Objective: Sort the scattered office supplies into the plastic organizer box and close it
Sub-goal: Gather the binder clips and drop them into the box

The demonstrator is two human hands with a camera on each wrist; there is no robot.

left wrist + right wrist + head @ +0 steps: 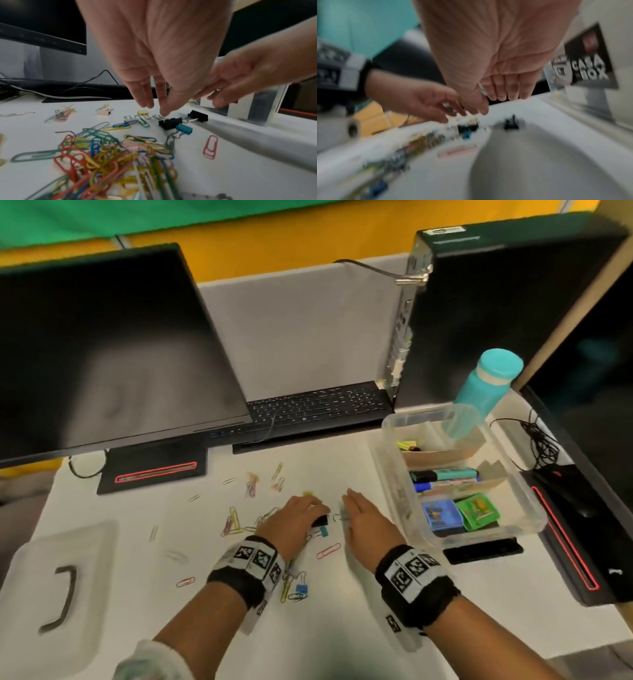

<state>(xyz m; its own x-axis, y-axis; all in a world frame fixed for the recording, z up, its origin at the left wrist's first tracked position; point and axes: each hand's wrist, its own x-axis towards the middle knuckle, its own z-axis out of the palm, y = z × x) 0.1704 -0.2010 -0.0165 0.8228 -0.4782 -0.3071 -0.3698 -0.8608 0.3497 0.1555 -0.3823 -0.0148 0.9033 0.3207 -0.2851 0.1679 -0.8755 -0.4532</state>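
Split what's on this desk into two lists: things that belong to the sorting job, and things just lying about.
Job:
organizer box
box lid
paper clips
black binder clips
teal binder clip
left hand
right hand

Lying about:
monitor
keyboard
computer tower
teal bottle

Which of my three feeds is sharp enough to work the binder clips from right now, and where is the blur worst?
Left wrist view: sharpest; the two black binder clips and teal clip read crisply, though the right hand and the nearest paper clips smear. Head view: usable, slightly soft, edges bowed by the wide lens. Right wrist view: worst, motion blur throughout, clips only colored streaks; the organizer box label stays legible.
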